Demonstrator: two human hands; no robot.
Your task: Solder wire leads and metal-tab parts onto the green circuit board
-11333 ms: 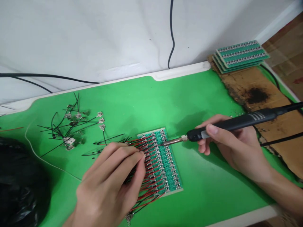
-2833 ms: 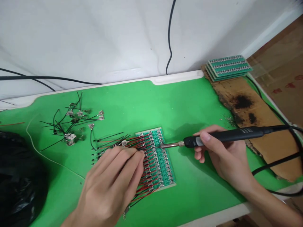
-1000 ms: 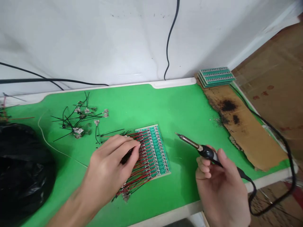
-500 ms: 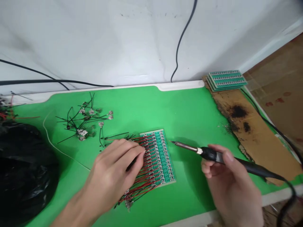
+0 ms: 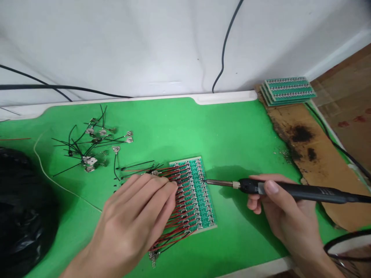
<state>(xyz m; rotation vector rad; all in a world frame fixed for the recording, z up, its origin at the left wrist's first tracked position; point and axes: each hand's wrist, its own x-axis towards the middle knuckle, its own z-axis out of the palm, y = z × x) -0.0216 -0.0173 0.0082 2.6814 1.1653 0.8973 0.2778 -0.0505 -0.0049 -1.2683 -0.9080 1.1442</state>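
A green circuit board (image 5: 207,208) with rows of solder joints lies on the green mat, many red wires (image 5: 181,200) running off its left side. My left hand (image 5: 136,212) is closed in a pinch over these wires, fingertips at the board's left part; whatever is between them is hidden. A soldering iron (image 5: 246,186) is held in my right hand (image 5: 281,204), pointing left. Its tip reaches the right part of the board near a row of joints; whether it touches cannot be told. Small metal parts with black wires (image 5: 89,160) lie loose at the left.
Several circuit boards (image 5: 290,90) are stacked on scorched cardboard (image 5: 324,173) at the right. A black plastic bag (image 5: 26,212) stands at the left, with a thin pale solder strand (image 5: 69,189) beside it. Black cables (image 5: 223,54) hang along the white wall.
The soldering iron has moved from just right of the board to its right part and now lies more level. My left hand keeps its pinch. The view has shifted slightly.
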